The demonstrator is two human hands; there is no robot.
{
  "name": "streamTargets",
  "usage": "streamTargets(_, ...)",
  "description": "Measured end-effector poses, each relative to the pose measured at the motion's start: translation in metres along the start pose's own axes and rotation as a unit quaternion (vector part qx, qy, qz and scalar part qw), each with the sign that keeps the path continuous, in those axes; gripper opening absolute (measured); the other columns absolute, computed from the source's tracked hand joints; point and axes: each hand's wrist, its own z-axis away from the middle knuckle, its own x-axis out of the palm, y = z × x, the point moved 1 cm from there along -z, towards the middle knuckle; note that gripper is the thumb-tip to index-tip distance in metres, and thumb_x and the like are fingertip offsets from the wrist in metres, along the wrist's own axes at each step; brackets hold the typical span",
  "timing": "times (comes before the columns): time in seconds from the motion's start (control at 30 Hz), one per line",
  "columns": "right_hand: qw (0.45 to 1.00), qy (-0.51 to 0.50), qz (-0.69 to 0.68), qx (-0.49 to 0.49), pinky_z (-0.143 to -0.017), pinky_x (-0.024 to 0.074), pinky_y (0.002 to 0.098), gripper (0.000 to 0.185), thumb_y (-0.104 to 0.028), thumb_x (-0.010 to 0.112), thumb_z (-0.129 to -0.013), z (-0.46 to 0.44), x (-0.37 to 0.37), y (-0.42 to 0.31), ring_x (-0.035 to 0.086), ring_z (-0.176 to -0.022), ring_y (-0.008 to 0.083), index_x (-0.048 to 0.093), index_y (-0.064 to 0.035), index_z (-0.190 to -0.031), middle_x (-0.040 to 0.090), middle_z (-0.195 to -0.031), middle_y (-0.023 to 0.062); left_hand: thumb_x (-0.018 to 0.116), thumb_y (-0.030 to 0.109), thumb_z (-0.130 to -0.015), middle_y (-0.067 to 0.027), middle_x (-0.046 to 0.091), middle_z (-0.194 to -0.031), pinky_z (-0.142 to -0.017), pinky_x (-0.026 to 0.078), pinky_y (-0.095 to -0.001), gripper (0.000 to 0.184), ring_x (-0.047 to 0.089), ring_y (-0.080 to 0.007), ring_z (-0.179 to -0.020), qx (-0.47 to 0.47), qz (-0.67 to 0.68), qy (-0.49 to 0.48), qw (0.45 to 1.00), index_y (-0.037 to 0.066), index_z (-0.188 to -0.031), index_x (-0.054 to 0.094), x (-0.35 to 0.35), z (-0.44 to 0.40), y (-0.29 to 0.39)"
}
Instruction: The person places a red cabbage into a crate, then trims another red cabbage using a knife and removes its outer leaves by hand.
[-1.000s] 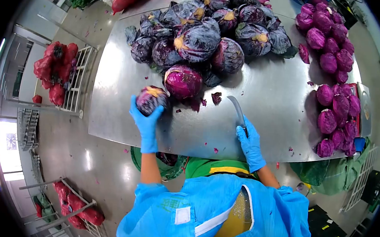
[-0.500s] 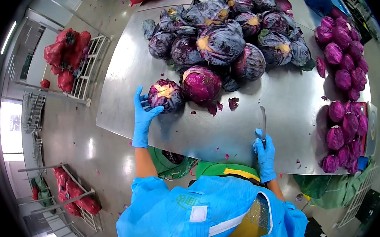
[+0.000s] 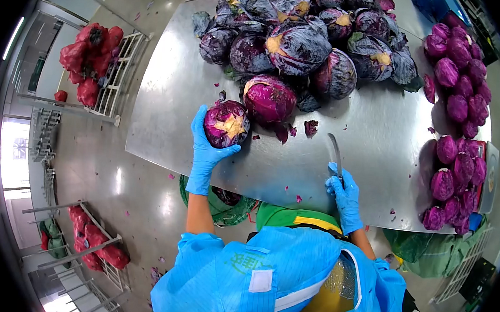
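Note:
My left hand (image 3: 208,153), in a blue glove, is wrapped round the left and near side of a red cabbage (image 3: 227,123). The pale cut stem of that cabbage faces up toward me. Against its right side lies a second, shiny purple cabbage (image 3: 269,99). In my right hand (image 3: 346,194), also gloved in blue, is a knife (image 3: 335,148) with a curved blade pointing away from me, above the steel table (image 3: 260,171). Fingers hide most of its handle. Beyond both hands a heap of red cabbages (image 3: 298,48) still wears dark outer leaves.
Trimmed purple cabbages (image 3: 464,78) line the table's right side, some in a crate (image 3: 489,178) at the near right. Torn leaf scraps (image 3: 310,128) dot the steel. Below the front edge hangs a green net bag (image 3: 228,213). Red sacks (image 3: 89,61) sit on a rack at left.
My left hand has moved right and turned the cabbage, so more bright purple skin shows and its stem faces nearer. The knife in my right hand has shifted slightly left.

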Motion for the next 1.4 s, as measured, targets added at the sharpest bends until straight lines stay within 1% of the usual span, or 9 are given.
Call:
streamTargets(0.17, 1.0, -0.006, -0.005, 0.003, -0.063, 0.0471, 0.0217, 0.032, -0.014, 0.055, -0.095, -0.002, 0.0, -0.001, 0.052, -0.064, 0.0055, 0.06, -0.0105, -0.127, 0.061, -0.076, 0.0011, 0.095, 0.032, -0.047, -0.0134, 0.033, -0.141, -0.108, 0.038, -0.0412, 0.125, 0.043, -0.0279, -0.126, 0.013, -0.051, 0.018, 0.998, 0.006, -0.147, 0.025, 0.0, 0.002, -0.003)
streamTargets(0.37, 1.0, -0.005, 0.001, 0.009, -0.061, 0.0469, 0.0214, 0.031, -0.011, 0.055, -0.094, -0.004, 0.0, -0.004, 0.052, -0.062, 0.006, 0.061, -0.0092, -0.124, 0.061, -0.075, 0.0015, 0.096, 0.026, -0.048, -0.0127, 0.034, -0.143, -0.106, 0.041, -0.0399, 0.125, 0.044, -0.0258, -0.126, -0.069, 0.132, 0.039, 0.988, 0.005, -0.147, 0.023, 0.008, 0.0, 0.003)
streamTargets(0.53, 1.0, -0.001, 0.008, -0.016, -0.059, 0.0459, 0.0217, 0.029, -0.01, 0.057, -0.093, -0.001, 0.003, -0.006, 0.052, -0.062, 0.0055, 0.062, -0.0054, -0.121, 0.061, -0.076, 0.0009, 0.096, 0.022, -0.047, -0.0136, 0.038, -0.141, -0.105, 0.041, -0.0392, 0.126, 0.047, -0.026, -0.124, -0.064, 0.157, 0.107, 0.98, 0.004, -0.147, 0.022, 0.014, 0.004, -0.007)
streamTargets(0.77, 0.982, -0.115, 0.136, -0.068, -0.055, 0.0445, 0.0223, 0.021, -0.013, 0.059, -0.093, 0.01, 0.059, -0.024, 0.053, -0.06, 0.0052, 0.067, -0.003, -0.109, 0.062, -0.072, 0.0012, 0.096, 0.02, -0.047, -0.0122, 0.04, -0.141, -0.108, 0.037, -0.0396, 0.124, 0.045, -0.0254, -0.127, -0.116, 0.297, 0.203, 0.926, 0.003, -0.147, 0.025, 0.015, 0.02, -0.028)
streamTargets(0.9, 0.974, -0.145, 0.164, -0.06, -0.052, 0.0461, 0.0217, 0.017, -0.015, 0.059, -0.093, 0.006, 0.112, -0.046, 0.055, -0.058, 0.006, 0.067, -0.002, -0.1, 0.062, -0.07, 0.0015, 0.089, 0.008, -0.054, -0.0102, 0.042, -0.14, -0.109, 0.036, -0.0397, 0.111, 0.044, -0.025, -0.128, -0.158, 0.535, 0.22, 0.8, 0.004, -0.147, 0.028, -0.009, 0.031, -0.038)
streamTargets(1.0, 0.971, -0.163, 0.176, -0.024, -0.051, 0.0456, 0.0228, 0.017, -0.017, 0.059, -0.093, -0.009, 0.13, -0.034, 0.057, -0.057, 0.0089, 0.066, -0.0023, -0.1, 0.064, -0.069, 0.0047, 0.082, -0.001, -0.055, -0.0095, 0.045, -0.138, -0.108, 0.038, -0.0387, 0.105, 0.046, -0.0271, -0.128, -0.181, 0.592, 0.292, 0.729, 0.007, -0.146, 0.031, -0.047, 0.038, -0.043)
streamTargets(1.1, 0.956, -0.185, 0.228, 0.008, -0.051, 0.0459, 0.0224, 0.018, -0.017, 0.058, -0.094, -0.017, 0.153, -0.039, 0.057, -0.057, 0.0084, 0.067, -0.0017, -0.097, 0.064, -0.069, 0.0044, 0.08, -0.002, -0.052, -0.0097, 0.045, -0.138, -0.107, 0.04, -0.0419, 0.106, 0.046, -0.0279, -0.128, -0.167, 0.591, 0.369, 0.698, 0.01, -0.146, 0.032, -0.086, 0.039, -0.062)
streamTargets(1.2, 0.957, -0.179, 0.22, 0.061, -0.051, 0.0473, 0.0227, 0.017, -0.016, 0.059, -0.094, -0.028, 0.154, -0.037, 0.059, -0.057, 0.0087, 0.067, -0.001, -0.093, 0.065, -0.068, 0.0053, 0.08, 0.005, -0.053, -0.01, 0.046, -0.138, -0.107, 0.04, -0.0431, 0.103, 0.046, -0.029, -0.128, -0.119, 0.494, 0.465, 0.725, 0.01, -0.145, 0.034, -0.121, 0.033, -0.102)
streamTargets(1.4, 0.969, -0.128, 0.209, 0.016, -0.049, 0.0476, 0.0234, 0.017, -0.018, 0.061, -0.093, -0.041, 0.138, 0.002, 0.059, -0.053, 0.0089, 0.069, -0.0037, -0.093, 0.065, -0.066, 0.0047, 0.082, 0.012, -0.059, -0.0126, 0.041, -0.141, -0.11, 0.034, -0.0416, 0.101, 0.041, -0.0279, -0.131, -0.062, 0.376, 0.578, 0.722, 0.008, -0.146, 0.031, -0.218, -0.069, -0.142)
